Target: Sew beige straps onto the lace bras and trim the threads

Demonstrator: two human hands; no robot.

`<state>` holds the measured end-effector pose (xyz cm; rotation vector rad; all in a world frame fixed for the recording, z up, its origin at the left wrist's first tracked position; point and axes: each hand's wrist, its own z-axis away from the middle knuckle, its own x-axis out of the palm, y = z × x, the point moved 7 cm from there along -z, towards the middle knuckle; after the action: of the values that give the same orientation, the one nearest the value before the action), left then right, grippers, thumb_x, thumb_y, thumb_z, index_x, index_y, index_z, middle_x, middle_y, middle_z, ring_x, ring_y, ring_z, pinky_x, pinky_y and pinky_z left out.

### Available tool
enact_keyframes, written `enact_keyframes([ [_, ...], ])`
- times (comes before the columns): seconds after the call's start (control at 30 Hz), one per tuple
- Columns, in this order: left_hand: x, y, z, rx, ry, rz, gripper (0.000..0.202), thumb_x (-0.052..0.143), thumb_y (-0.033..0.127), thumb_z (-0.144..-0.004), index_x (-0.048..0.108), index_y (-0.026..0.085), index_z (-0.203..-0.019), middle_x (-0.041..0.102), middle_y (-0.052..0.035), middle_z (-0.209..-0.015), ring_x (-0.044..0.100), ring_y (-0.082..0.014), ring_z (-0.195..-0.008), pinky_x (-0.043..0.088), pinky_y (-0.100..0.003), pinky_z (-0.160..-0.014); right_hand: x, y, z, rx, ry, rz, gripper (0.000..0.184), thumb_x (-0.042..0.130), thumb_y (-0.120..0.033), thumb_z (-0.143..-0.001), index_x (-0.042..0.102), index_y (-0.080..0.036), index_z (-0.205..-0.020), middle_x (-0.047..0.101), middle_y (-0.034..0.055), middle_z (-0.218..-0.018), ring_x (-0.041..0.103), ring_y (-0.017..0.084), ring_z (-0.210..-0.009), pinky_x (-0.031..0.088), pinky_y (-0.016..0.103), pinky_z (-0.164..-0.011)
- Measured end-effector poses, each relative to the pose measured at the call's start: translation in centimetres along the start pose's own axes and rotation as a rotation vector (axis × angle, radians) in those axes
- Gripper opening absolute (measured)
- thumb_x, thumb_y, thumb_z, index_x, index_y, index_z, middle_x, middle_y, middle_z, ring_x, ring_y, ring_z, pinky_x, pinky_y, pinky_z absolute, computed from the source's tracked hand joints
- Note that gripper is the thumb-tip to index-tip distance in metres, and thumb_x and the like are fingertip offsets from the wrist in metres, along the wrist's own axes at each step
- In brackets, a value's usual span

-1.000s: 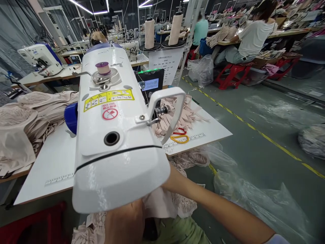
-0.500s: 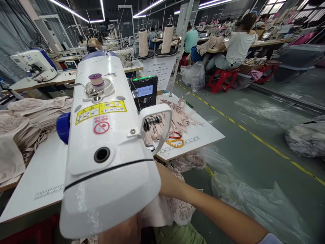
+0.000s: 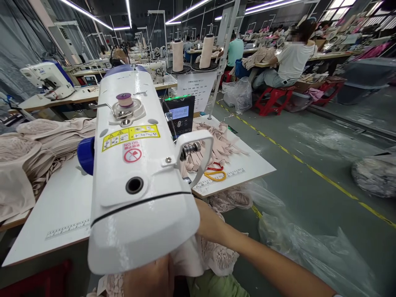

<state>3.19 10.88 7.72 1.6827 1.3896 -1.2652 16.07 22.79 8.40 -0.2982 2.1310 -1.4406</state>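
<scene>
A white sewing machine [image 3: 136, 165] fills the middle of the view, and its head hides the needle area. My right hand [image 3: 208, 220] reaches under the machine from the right, so only the wrist and back of the hand show. My left hand [image 3: 150, 277] sits low beneath the machine's near end, its fingers hidden. Pale pink lace fabric [image 3: 213, 255] lies under both hands and hangs off the table edge over my lap.
The white table [image 3: 62, 202] carries a heap of beige fabric [image 3: 37, 144] at the left and cut beige pieces [image 3: 216, 144] with red and yellow loops [image 3: 216, 175] at the right. A control panel [image 3: 181, 113] stands behind the machine. Plastic bags [image 3: 309, 247] lie on the floor. Other people sew at the far tables.
The view has shifted slightly, so the machine sits a little further right and higher in frame. My right arm stays under the machine head with little visible movement.
</scene>
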Motion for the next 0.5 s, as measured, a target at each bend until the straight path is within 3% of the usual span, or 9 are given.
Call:
enact_keyframes([
  [0.23,-0.4,-1.8,1.1,-0.109,0.073,0.130,0.031,0.041,0.023,-0.096,0.057,0.022,-0.123,0.074,-0.0040,-0.078,0.072,-0.0198,-0.066,0.055,-0.029,-0.060,0.5,-0.1,0.7,0.022,0.014,-0.023,0.040,0.062,-0.024,-0.082,0.065,-0.023,-0.122,0.062,0.0081,-0.132,0.056,0.026,-0.122,0.047,0.041,-0.102],
  [0.33,-0.6,-3.2,1.5,-0.347,0.087,0.411,0.024,0.042,0.033,-0.098,0.058,0.023,-0.112,0.074,-0.0022,-0.080,0.071,-0.0162,-0.065,0.051,-0.022,-0.051,0.4,0.6,1.6,0.031,0.071,-0.007,0.039,0.062,-0.029,-0.085,0.063,-0.022,-0.124,0.058,0.0099,-0.133,0.059,0.023,-0.109,0.050,0.037,-0.092],
  [0.43,0.1,-4.4,1.8,-0.615,0.027,0.721,0.026,0.046,0.046,-0.096,0.056,0.022,-0.099,0.069,-0.0019,-0.079,0.068,-0.0159,-0.066,0.046,-0.020,-0.045,0.3,1.6,2.7,0.065,0.102,0.086,0.036,0.061,-0.037,-0.089,0.061,-0.021,-0.121,0.063,0.0091,-0.116,0.059,0.018,-0.083,0.049,0.031,-0.074],
  [0.5,0.6,-4.2,1.3,-0.621,-0.093,0.892,0.031,0.047,0.051,-0.095,0.058,0.022,-0.092,0.068,-0.0016,-0.079,0.065,-0.0160,-0.069,0.048,-0.021,-0.051,0.6,2.0,3.7,0.121,0.075,0.142,0.026,0.056,-0.039,-0.093,0.064,-0.020,-0.109,0.066,0.0053,-0.094,0.057,0.017,-0.073,0.044,0.028,-0.067],
])
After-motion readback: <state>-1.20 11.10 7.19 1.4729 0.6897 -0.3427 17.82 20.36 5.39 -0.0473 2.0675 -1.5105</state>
